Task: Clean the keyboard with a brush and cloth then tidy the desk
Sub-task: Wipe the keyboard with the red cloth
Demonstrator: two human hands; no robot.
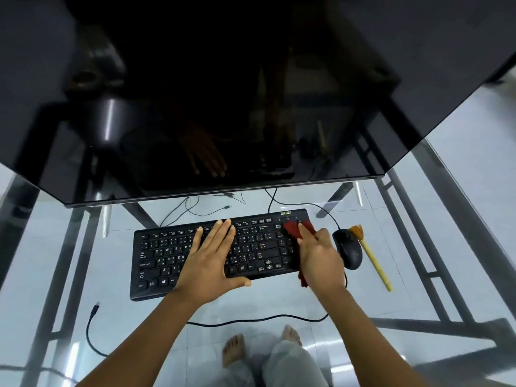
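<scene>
Centrally, the keyboard is pinned flat by the straight-fingered left hand; the cloth is gripped in the right hand and pressed on the keyboard's 2 o'clock corner. Judged soft and limp, it is best held bunched. The brush is seen at 3 o'clock.

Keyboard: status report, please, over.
Left hand flat on keyboard. Right hand holds red cloth on its right end. Brush idle beside mouse.

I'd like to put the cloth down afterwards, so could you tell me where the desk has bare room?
Bare glass lies left of the keyboard and right of the brush. It is crowded between them, around the mouse; a cable crosses the front.
</scene>
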